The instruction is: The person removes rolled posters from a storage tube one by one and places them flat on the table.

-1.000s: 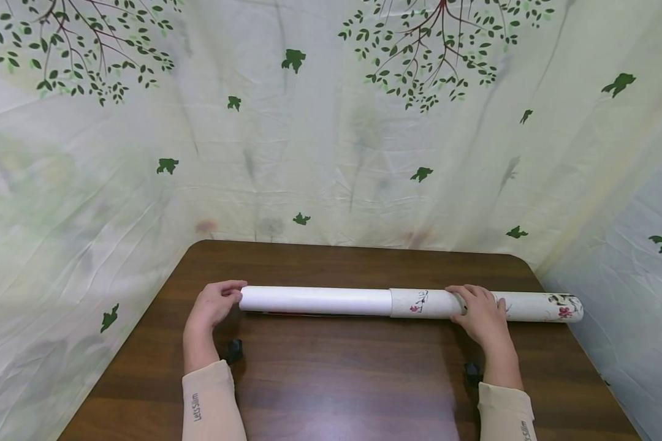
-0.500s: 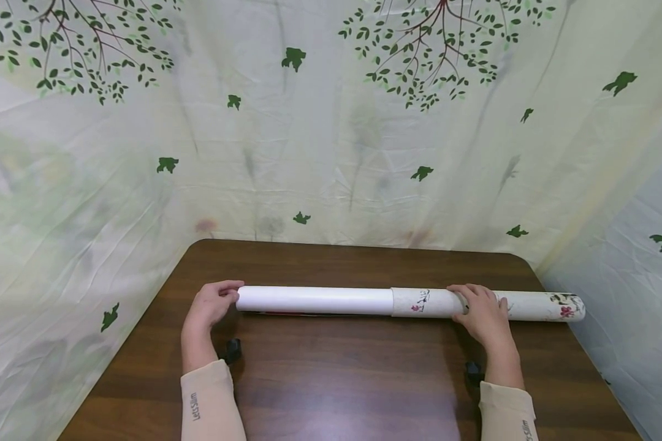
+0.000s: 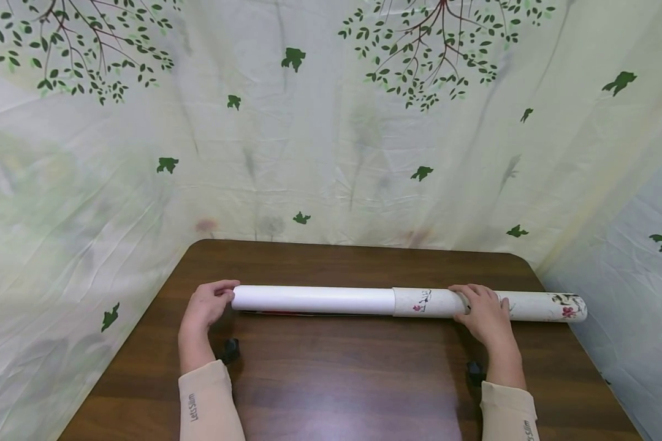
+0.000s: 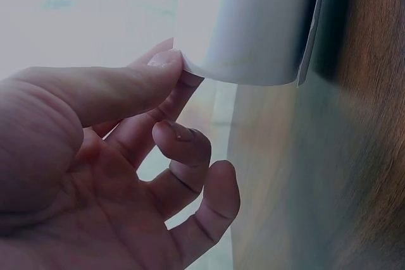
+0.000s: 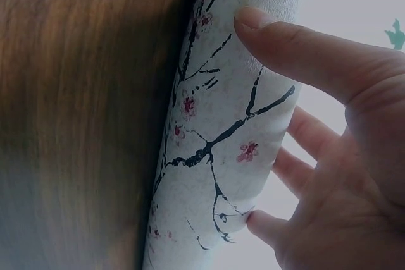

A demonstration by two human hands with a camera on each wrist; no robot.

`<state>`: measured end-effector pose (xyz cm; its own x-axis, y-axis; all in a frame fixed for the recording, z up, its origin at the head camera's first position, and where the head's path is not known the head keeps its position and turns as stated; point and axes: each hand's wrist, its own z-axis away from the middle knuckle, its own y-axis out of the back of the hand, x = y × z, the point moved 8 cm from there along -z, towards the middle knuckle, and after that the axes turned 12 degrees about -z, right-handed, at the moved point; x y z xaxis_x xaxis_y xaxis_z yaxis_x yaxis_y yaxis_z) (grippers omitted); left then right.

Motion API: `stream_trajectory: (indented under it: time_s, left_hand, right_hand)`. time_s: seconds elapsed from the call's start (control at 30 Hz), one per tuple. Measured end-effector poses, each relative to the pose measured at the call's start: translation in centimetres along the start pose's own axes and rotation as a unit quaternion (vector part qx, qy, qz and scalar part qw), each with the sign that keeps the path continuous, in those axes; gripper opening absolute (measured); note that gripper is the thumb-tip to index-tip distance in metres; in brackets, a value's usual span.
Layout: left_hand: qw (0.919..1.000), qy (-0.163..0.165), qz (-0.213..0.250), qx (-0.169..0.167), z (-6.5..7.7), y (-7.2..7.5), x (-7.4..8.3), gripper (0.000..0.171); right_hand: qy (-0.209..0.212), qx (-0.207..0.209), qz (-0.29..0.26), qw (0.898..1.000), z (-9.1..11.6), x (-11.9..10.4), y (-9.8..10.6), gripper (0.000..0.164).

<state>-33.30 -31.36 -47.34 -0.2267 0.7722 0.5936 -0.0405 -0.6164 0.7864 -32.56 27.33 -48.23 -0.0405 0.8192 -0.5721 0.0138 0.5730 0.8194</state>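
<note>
A plain white roll [image 3: 314, 300] lies crosswise on the brown table, its right end running inside a wider patterned roll [image 3: 535, 305]. The patterned one is off-white with dark branches and pink-red blossoms. At the far left end, my left hand [image 3: 206, 307] pinches the rim of the white roll [image 4: 247, 23] between thumb and fingers; its other fingers curl loosely in the left wrist view. My right hand [image 3: 484, 318] grips the patterned roll [image 5: 221, 118] from above, thumb on one side and fingers on the other. Part of the pattern is hidden beneath that hand.
The wooden table [image 3: 342, 373] has rounded far corners, and the patterned roll reaches past its right edge. Behind hangs a pale cloth [image 3: 331, 141] printed with leaves and branches. A small black device [image 3: 231, 351] sits by the left wrist, another black device [image 3: 475, 372] by the right.
My left hand has shifted left with the white roll's end. The patterned roll and my right hand have slid slightly right, so a longer stretch of white shows.
</note>
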Motion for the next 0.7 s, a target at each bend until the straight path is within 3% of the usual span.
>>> stream_trajectory:
  time_s: [0.7]
  left_hand:
    - [0.9991, 0.036, 0.008, 0.02, 0.4, 0.9, -1.4, 0.042]
  right_hand:
    - [-0.011, 0.004, 0.001, 1.0, 0.3, 1.0, 0.7, 0.062]
